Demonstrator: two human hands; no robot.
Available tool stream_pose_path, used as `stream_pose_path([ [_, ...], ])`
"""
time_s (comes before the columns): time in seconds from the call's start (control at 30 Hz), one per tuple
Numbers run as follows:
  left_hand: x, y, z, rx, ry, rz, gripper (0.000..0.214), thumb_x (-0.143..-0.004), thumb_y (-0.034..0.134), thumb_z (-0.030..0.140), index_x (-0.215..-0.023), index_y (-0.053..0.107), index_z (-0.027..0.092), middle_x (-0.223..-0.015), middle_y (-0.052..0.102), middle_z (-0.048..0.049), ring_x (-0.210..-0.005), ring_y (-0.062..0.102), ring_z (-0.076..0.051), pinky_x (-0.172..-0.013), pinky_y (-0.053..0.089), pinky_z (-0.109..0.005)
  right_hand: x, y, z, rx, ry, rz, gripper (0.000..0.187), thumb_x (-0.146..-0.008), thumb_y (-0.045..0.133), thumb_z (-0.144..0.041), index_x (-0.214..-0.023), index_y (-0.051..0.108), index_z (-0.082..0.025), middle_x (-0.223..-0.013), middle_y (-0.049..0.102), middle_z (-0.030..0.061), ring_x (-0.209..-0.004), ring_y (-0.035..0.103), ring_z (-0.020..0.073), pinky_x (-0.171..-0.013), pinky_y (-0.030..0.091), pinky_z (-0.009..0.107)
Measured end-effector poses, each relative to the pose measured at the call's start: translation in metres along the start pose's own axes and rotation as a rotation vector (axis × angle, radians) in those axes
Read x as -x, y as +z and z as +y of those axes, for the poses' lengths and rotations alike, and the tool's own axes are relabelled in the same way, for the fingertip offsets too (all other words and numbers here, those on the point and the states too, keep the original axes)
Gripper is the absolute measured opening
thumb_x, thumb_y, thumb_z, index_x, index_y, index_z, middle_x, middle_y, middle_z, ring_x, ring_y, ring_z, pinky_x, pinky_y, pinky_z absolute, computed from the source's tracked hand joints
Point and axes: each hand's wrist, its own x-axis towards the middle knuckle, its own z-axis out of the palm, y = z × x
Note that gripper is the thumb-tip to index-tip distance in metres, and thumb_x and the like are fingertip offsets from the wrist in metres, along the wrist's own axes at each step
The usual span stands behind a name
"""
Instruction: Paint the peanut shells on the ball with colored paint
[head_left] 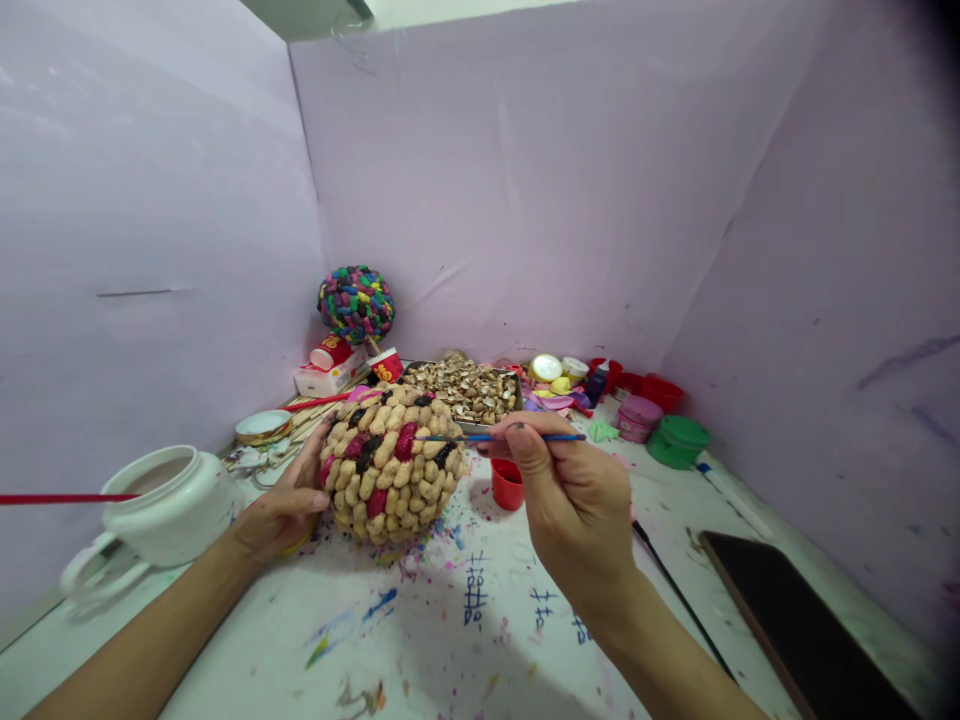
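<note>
A ball covered in peanut shells (pixel 390 465) rests on the paint-stained table, some shells painted red and black. My left hand (pixel 289 500) cups its left side, fingers wrapped against it. My right hand (pixel 570 490) pinches a thin blue paintbrush (pixel 495 437), whose tip touches the ball's upper right side. A small red paint cup (pixel 508 484) stands just behind my right hand.
A white pot (pixel 169 500) with a red stick stands at left. At the back are a multicoloured shell ball (pixel 356 303), a tray of peanut shells (pixel 469 388) and several paint pots (pixel 660 420). A dark tablet (pixel 787 620) lies at right. Purple boards (pixel 525 180) wall the table.
</note>
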Motion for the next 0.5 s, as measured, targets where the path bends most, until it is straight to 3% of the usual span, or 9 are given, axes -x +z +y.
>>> stream_pose_path([
  [0.23, 0.0, 0.005, 0.003, -0.051, 0.018, -0.017, 0.095, -0.062, 0.066, 0.02, -0.149, 0.032, 0.036, -0.162, 0.029, 0.0078, -0.15, 0.011, -0.031, -0.12, 0.015, -0.044, -0.003, -0.001, 0.001, 0.061, -0.055, 0.022, 0.017, -0.092, 0.053, -0.019, -0.083, 0.067, -0.02, -0.074, 0.073, 0.0005, -0.063, 0.07, 0.0124, -0.059, 0.058, 0.025],
  [0.5, 0.001, 0.016, 0.011, -0.025, -0.001, -0.012, 0.102, -0.056, 0.07, 0.018, -0.149, 0.031, 0.032, -0.161, 0.031, -0.0024, -0.148, 0.018, -0.037, -0.117, 0.024, -0.052, -0.006, -0.001, -0.003, 0.076, -0.095, 0.105, 0.016, -0.091, 0.053, -0.016, -0.083, 0.066, -0.02, -0.073, 0.074, -0.0013, -0.064, 0.071, 0.0109, -0.058, 0.057, 0.02],
])
